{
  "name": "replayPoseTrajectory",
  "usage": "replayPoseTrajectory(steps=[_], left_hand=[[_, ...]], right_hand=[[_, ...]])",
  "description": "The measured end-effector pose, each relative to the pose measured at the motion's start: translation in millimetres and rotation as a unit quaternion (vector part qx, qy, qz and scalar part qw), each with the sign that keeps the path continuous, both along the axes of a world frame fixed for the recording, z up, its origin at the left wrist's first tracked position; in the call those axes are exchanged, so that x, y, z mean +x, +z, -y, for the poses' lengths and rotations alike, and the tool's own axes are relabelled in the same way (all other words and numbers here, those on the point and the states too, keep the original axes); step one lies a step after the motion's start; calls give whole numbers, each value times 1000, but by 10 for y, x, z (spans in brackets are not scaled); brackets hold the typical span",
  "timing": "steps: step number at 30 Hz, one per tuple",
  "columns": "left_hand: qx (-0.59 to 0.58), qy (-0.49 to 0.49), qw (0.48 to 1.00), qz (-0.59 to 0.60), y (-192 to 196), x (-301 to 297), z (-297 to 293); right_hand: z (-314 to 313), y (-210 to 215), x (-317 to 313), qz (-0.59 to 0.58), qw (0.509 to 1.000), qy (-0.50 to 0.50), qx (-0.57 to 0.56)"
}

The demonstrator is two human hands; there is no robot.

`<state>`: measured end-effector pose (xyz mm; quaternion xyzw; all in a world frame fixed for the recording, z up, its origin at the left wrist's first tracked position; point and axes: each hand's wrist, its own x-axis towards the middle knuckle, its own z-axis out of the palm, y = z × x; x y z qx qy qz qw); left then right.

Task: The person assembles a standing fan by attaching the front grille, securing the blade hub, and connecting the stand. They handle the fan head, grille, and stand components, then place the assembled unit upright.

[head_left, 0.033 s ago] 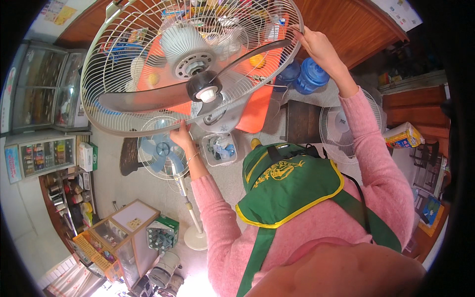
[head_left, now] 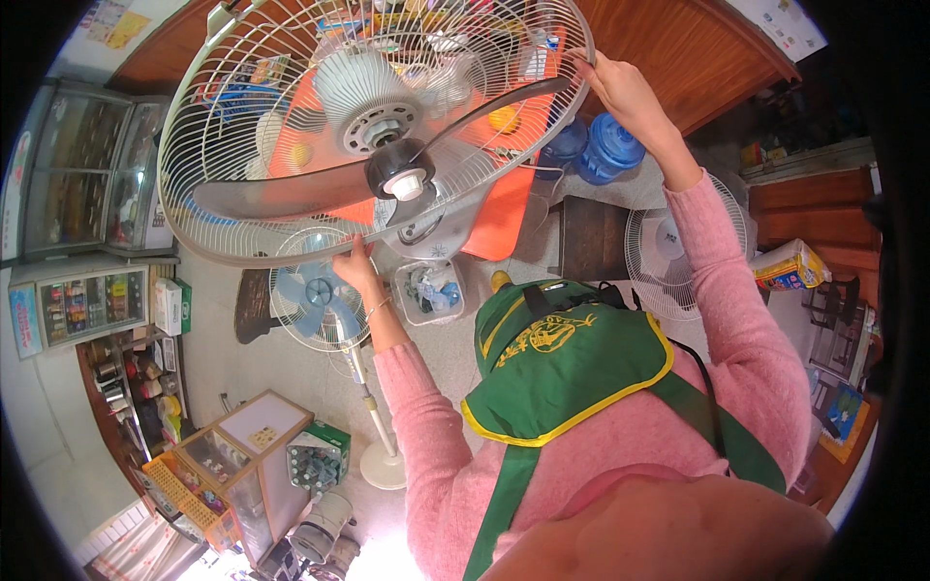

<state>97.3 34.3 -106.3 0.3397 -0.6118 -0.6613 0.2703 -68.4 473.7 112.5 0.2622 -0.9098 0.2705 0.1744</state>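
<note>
Both my hands hold the round wire guard (head_left: 199, 237) of a large electric fan. Inside it, the dark blades (head_left: 281, 197) and the black hub with a white knob (head_left: 403, 180) show, with a grey-white ribbed motor housing (head_left: 360, 92) behind them. My left hand (head_left: 356, 266) is closed on the lower rim of the guard, thumb up against its edge. On the upper right rim my right hand (head_left: 610, 85) grips the edge with bent fingers. Below the guard stands the fan's pale base (head_left: 436, 218), partly hidden.
Behind the guard lies an orange table (head_left: 504, 228) with assorted goods. A blue-bladed stand fan (head_left: 318, 290) is by my left forearm; another fan (head_left: 668, 242) stands by my right. Blue water jugs (head_left: 608, 150), a clear bin (head_left: 429, 292) and a dark stool (head_left: 593, 239) are on the floor.
</note>
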Motion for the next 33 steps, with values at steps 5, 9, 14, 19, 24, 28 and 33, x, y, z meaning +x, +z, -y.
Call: replayPoseTrajectory(steps=[5, 9, 14, 19, 24, 28, 33], left_hand=[[-12, -7, 1000, -4, 34, 3, -4], [-6, -5, 1000, -12, 31, 5, 11], [4, -15, 1000, -14, -71, -16, 87], [-99, -35, 993, 61, -72, 24, 153], [17, -47, 999, -1, 116, 51, 214], [8, -70, 997, 10, 336, 104, 370], [-139, -31, 990, 15, 836, 193, 625]], right_hand=[[26, 112, -33, -39, 996, -30, 69], [124, 372, -1, -102, 990, -39, 91], [252, 693, -17, -208, 974, -10, 85], [287, 747, -65, -175, 981, -27, 73], [174, 664, -223, -151, 983, -51, 87], [73, 556, -321, -156, 983, -57, 82], [43, 503, -369, -118, 985, -93, 82]])
